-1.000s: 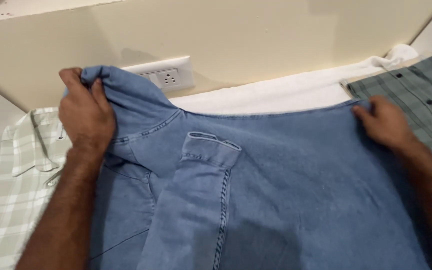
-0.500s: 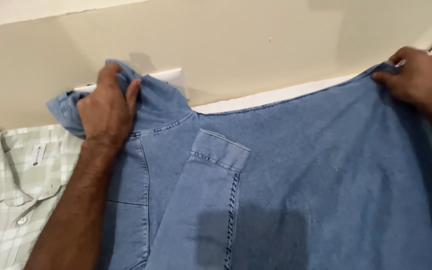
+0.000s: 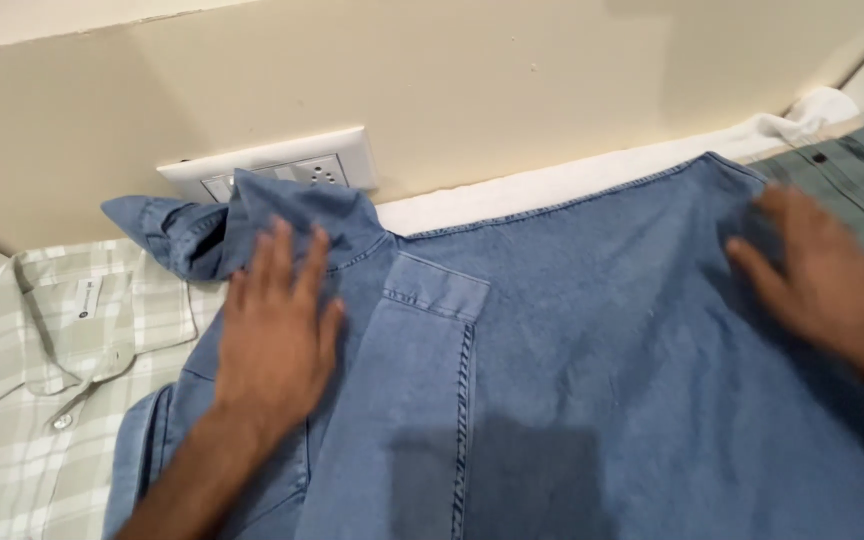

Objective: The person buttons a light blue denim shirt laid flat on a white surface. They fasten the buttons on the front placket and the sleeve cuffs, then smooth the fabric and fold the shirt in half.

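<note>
Denim shirt [image 3: 572, 380] lies spread flat w/ its collar by the wall socket [image 3: 292, 165]; left hand [image 3: 277, 335] pressed flat on it, grip open, holding nothing; right hand [image 3: 817, 275] blurred, prob. flat & open too; plaid shirt [image 3: 37, 370] just left.

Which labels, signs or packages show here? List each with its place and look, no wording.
Neck label: small white rectangle with dark print, inside the collar of the pale green plaid shirt at left, beside the blue denim shirt.
No packages, signs or screens in view.
</note>
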